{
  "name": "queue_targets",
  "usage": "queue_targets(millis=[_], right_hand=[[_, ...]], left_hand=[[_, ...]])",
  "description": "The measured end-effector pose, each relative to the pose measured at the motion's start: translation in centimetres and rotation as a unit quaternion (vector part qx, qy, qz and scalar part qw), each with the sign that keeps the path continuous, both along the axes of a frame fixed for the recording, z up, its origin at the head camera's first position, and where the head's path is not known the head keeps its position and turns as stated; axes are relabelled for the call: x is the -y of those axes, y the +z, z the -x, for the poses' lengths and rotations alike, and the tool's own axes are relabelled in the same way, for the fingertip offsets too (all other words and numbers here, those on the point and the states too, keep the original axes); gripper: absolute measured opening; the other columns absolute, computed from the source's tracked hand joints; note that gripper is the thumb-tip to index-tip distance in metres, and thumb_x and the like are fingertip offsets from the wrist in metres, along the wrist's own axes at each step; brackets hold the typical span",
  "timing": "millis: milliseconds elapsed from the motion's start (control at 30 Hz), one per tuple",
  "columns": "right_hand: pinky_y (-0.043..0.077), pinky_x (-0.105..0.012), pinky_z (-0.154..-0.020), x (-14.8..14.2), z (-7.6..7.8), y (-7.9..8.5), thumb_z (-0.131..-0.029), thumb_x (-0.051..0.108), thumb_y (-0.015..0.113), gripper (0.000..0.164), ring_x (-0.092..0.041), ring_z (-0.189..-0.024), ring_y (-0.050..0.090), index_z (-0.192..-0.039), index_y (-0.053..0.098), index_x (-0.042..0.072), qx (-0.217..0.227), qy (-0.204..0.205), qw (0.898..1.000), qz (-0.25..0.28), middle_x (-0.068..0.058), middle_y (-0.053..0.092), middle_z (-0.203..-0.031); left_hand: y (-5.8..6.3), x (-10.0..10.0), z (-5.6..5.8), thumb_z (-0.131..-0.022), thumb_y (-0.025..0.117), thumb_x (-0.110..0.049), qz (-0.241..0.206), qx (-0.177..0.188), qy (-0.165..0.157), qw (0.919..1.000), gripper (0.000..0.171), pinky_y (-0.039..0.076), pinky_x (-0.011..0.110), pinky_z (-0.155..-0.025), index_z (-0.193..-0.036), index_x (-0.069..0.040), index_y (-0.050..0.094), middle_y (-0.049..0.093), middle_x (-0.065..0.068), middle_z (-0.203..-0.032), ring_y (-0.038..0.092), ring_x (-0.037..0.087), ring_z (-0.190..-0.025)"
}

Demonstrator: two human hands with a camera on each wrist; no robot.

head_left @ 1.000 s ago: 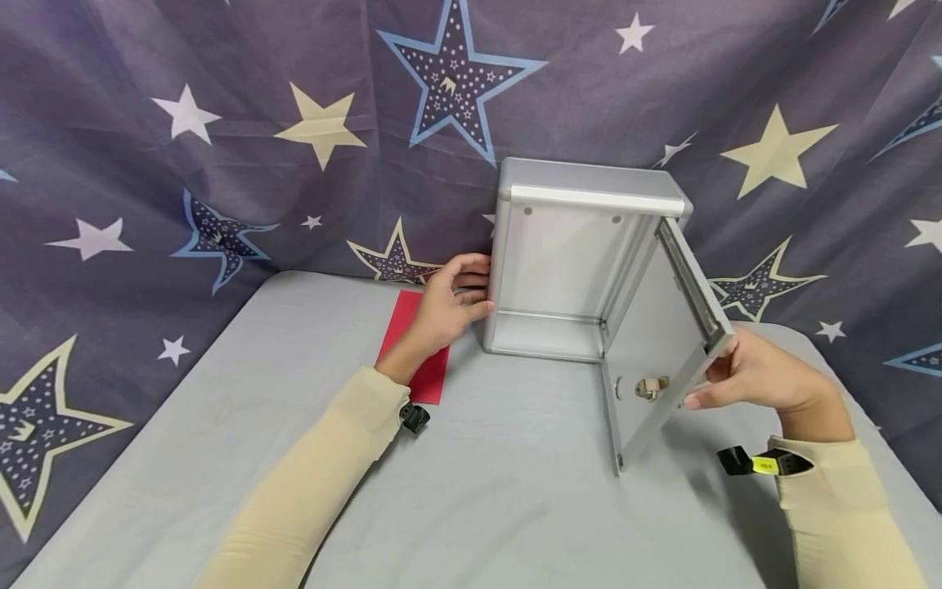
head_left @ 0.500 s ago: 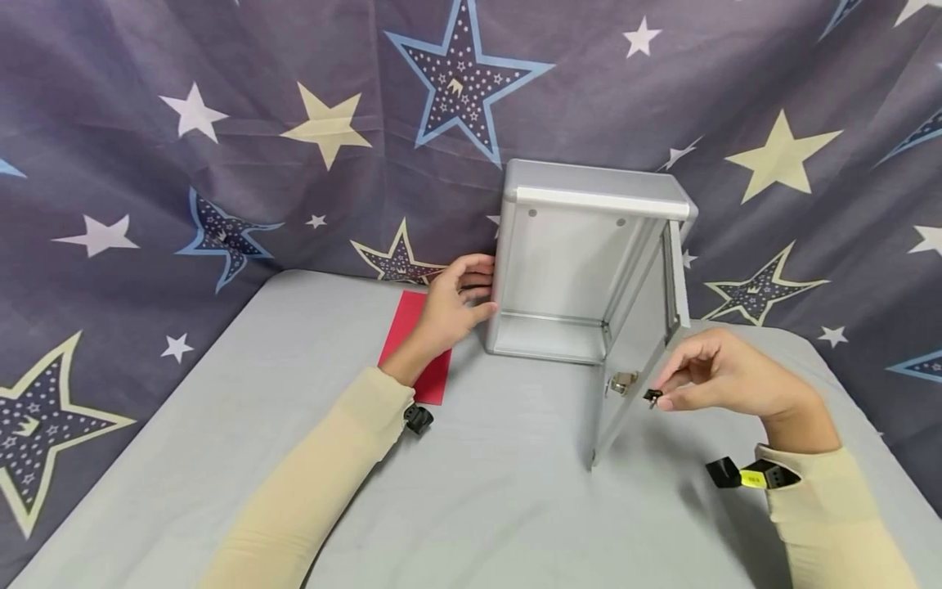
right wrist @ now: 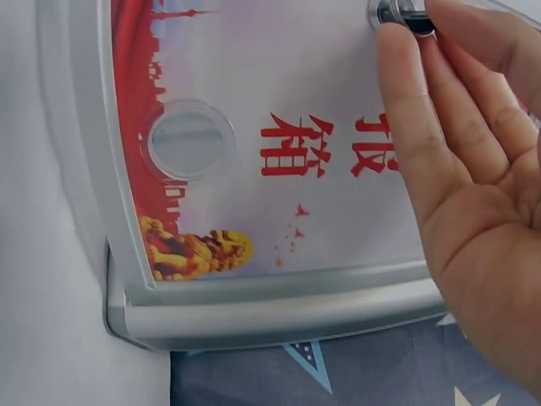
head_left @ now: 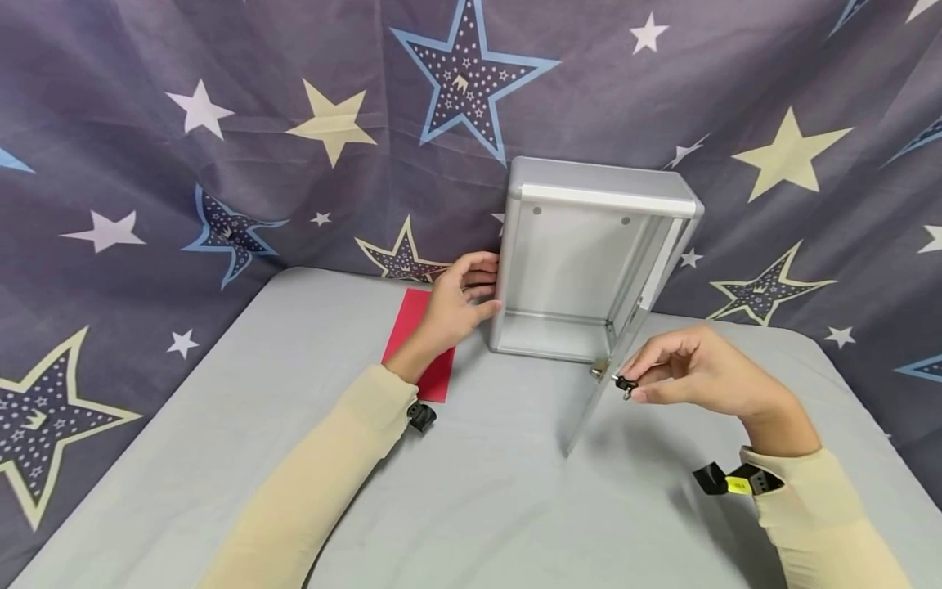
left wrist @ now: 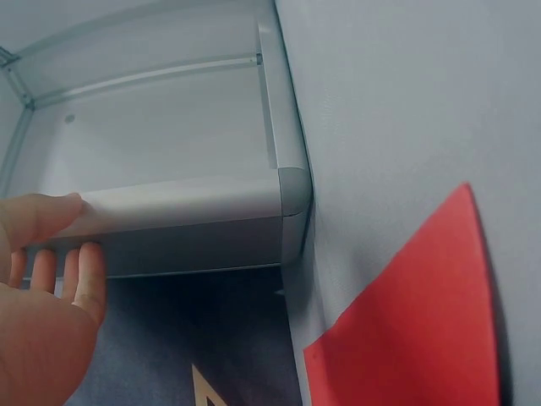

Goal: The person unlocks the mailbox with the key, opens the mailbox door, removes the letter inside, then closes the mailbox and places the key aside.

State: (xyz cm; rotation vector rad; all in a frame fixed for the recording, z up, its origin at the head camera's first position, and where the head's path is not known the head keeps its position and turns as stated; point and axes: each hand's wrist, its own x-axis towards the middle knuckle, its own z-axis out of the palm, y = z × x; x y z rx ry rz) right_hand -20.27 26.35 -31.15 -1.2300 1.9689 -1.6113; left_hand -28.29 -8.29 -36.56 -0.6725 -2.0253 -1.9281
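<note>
The silver box (head_left: 515, 176) stands upright near the far edge of the tabletop (head_left: 471, 507), between 2 and 3 o'clock from the middle of the head view, its open front facing 6 o'clock. Its printed door (right wrist: 220, 76), hinged on the 3 o'clock side, stands ajar, almost edge-on to the head view, its lower free corner reaching toward 7 o'clock with tabletop on either side. A brass-toned latch (head_left: 599, 370) sits on the door's inner face. The patterned curtain (head_left: 331, 49) rises close behind at 12 o'clock, and the tabletop's rounded far corner lies toward 3 o'clock. The left hand (head_left: 456, 307) grips the box's 9 o'clock side, thumb on the front rim and fingers bent against the outer wall, parted only by that edge. At the door's outer face, the right hand (head_left: 695, 376) pinches a black-headed key (head_left: 625, 383), thumb and fingertips closed on it; how deep it sits in the lock I cannot tell. Red paper (head_left: 439, 376) lies between 8 and 9 o'clock from the box, partly under the left forearm.
</note>
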Motion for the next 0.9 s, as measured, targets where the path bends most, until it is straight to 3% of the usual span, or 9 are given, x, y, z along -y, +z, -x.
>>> queue_targets(millis=[200,500,900], right_hand=[[0.064,-0.035,-0.074,1.1,-0.1,0.0,-0.077,-0.021,0.076,0.024,-0.02,-0.089,0.076,-0.098,0.072,-0.009,-0.013,-0.046,0.999,-0.011,-0.013,0.076,-0.102],[0.064,-0.031,-0.072,3.7,0.1,-0.5,-0.078,-0.022,0.073,0.021,-0.016,-0.084,0.075,-0.095,0.073,-0.01,-0.033,-0.098,0.995,-0.006,-0.01,0.077,-0.094],[0.064,-0.03,-0.072,7.9,-0.1,-1.0,-0.079,-0.009,0.079,0.018,-0.016,-0.079,0.075,-0.096,0.078,-0.004,-0.028,-0.264,0.964,-0.031,-0.012,0.077,-0.092]], left_hand=[[0.1,-0.2,0.1,-0.077,0.074,0.024,-0.002,-0.002,-0.001,1.0,0.066,0.056,0.04,-0.099,-0.137,0.003,0.055,0.058,0.019,-0.128,0.059,0.031,-0.116],[0.1,0.1,0.0,-0.079,0.074,0.023,0.005,0.004,-0.005,1.0,0.066,0.055,0.041,-0.101,-0.137,0.002,0.055,0.057,0.019,-0.13,0.058,0.031,-0.117],[0.0,0.1,0.2,-0.078,0.074,0.023,0.006,-0.008,-0.013,0.9999,0.066,0.055,0.037,-0.1,-0.138,0.003,0.053,0.057,0.019,-0.13,0.059,0.03,-0.117]])
